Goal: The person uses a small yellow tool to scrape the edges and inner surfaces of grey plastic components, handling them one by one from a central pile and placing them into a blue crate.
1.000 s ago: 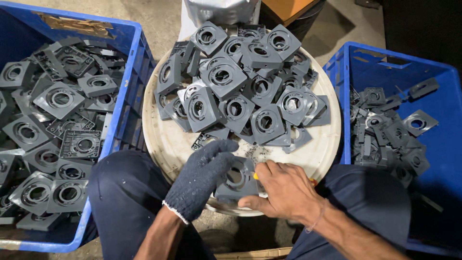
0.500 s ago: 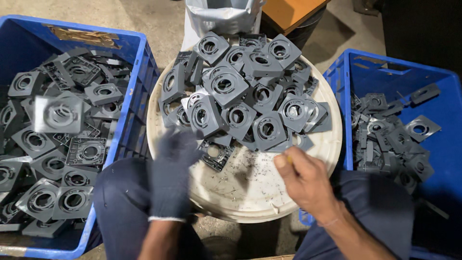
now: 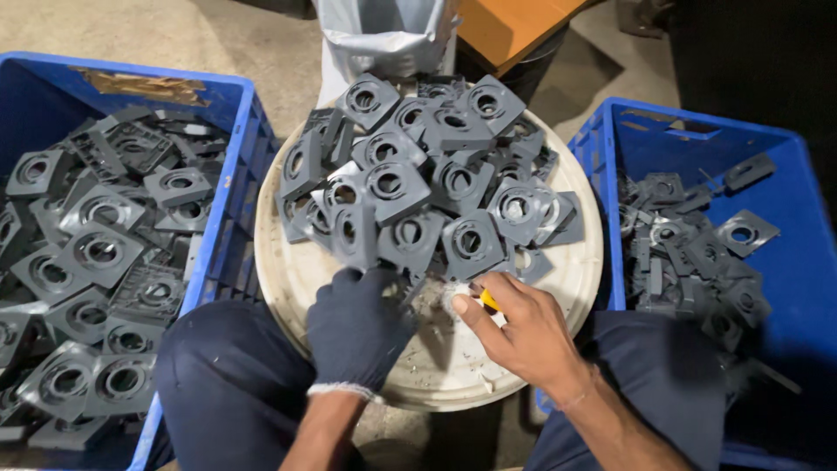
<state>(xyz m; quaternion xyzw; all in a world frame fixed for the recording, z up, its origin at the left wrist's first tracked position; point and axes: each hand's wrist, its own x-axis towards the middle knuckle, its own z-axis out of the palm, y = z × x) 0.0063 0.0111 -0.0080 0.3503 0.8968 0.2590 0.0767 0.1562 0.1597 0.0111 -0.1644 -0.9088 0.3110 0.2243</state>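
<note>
Grey square plastic parts (image 3: pixel 410 187) heaped at 12 o'clock on round white surface (image 3: pixel 567 288). Gloved left hand (image 3: pixel 357 327) covers one part, grip unclear. Bare right hand (image 3: pixel 519 327) pinches a mostly hidden yellow tool (image 3: pixel 489 301).

My gloved left hand (image 3: pixel 356 330) is back at the near edge of the pile of grey parts (image 3: pixel 418 187), and my right hand (image 3: pixel 521 330) moves in beside it.

Torn brown label remnant (image 3: pixel 139 85) stuck along the inner far wall of the left blue crate (image 3: pixel 228 196), ragged strip. Grey plastic bag (image 3: pixel 384 35), open-topped and crumpled, stands at top centre. No signs or screens.
</note>
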